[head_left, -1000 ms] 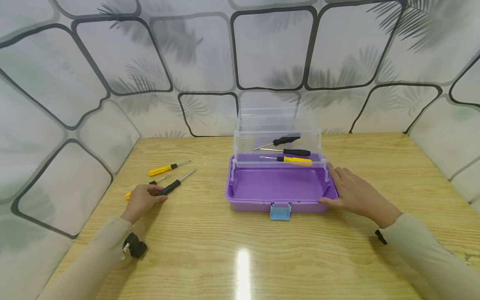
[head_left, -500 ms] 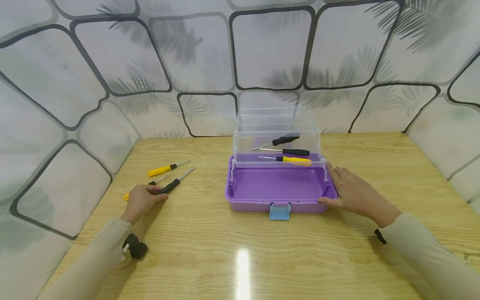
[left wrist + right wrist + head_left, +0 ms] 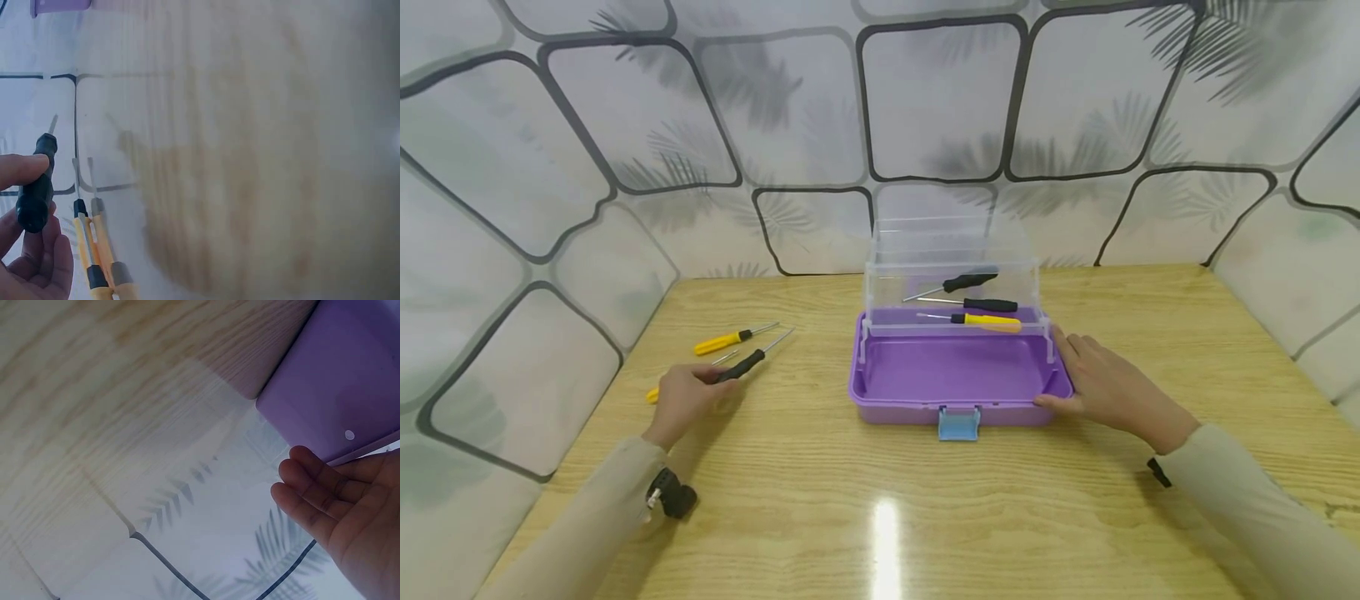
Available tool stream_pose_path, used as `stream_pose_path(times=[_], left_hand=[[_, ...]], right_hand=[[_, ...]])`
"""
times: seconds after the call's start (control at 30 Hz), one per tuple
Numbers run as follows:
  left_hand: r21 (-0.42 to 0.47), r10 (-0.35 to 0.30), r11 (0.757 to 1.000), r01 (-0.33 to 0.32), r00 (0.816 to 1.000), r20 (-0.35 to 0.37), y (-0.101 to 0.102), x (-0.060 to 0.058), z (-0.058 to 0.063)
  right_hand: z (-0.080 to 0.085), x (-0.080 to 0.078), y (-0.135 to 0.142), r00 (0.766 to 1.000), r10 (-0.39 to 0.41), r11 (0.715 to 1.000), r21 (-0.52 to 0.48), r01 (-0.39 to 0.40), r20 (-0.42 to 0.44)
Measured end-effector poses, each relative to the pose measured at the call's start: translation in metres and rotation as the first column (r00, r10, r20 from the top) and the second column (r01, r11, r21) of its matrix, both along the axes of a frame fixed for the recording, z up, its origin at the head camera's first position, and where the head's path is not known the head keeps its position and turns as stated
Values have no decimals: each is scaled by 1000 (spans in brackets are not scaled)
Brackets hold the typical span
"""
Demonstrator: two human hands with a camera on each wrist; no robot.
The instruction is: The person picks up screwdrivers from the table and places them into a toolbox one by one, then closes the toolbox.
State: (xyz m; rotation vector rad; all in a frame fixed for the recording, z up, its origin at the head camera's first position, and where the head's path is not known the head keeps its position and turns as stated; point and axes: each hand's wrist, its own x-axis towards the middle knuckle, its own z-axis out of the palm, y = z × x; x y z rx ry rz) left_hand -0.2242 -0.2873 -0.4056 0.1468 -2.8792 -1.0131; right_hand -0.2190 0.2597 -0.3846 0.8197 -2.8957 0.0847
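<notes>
My left hand [image 3: 681, 404] pinches the black handle of a screwdriver [image 3: 742, 367] between thumb and fingers, its shaft pointing up and right. In the left wrist view the screwdriver [image 3: 39, 181] is raised over the table. Two yellow-and-black screwdrivers lie beside that hand: one farther back [image 3: 718, 343], the other [image 3: 652, 395] partly hidden by the hand. My right hand [image 3: 1101, 383] holds the right end of a purple toolbox [image 3: 895, 412], thumb over its front corner and fingers along the outer side. In the right wrist view several fingers [image 3: 312, 503] extend past the toolbox wall [image 3: 331, 381].
The toolbox's clear lid [image 3: 955, 242] stands raised at the back. Behind its front edge show two black screwdrivers, one [image 3: 991, 305] in front of the other [image 3: 970, 282], and a yellow one [image 3: 992, 322]. A light blue latch [image 3: 958, 425] hangs at the front. A patterned backdrop [image 3: 947, 100] borders the table.
My left hand has lifted the black screwdriver slightly off the table, its tip swinging up and away. The right hand and toolbox stay in place.
</notes>
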Motion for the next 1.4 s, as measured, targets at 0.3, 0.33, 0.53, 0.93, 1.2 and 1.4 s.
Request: stream_pose_path(times=[0.3, 0.33, 0.53, 0.93, 1.2, 1.4], left_hand=[[22, -79, 997, 80, 996, -52, 6, -7, 15], [23, -89, 996, 91, 995, -55, 6, -8, 16], [28, -153, 987, 155, 986, -65, 10, -15, 28], [80, -243, 965, 249, 967, -76, 32, -31, 43], [88, -254, 962, 259, 965, -67, 35, -26, 47], [79, -251, 964, 255, 966, -66, 37, -25, 48]], right_hand=[[2, 3, 5, 1000, -11, 1000, 1, 11, 1], [2, 3, 6, 1000, -12, 1000, 2, 12, -2], [3, 3, 10, 1000, -23, 1000, 3, 23, -10], [4, 7, 14, 999, -33, 999, 13, 33, 19], [-2, 3, 6, 997, -41, 999, 1, 41, 65], [-5, 0, 2, 998, -38, 999, -3, 39, 42]])
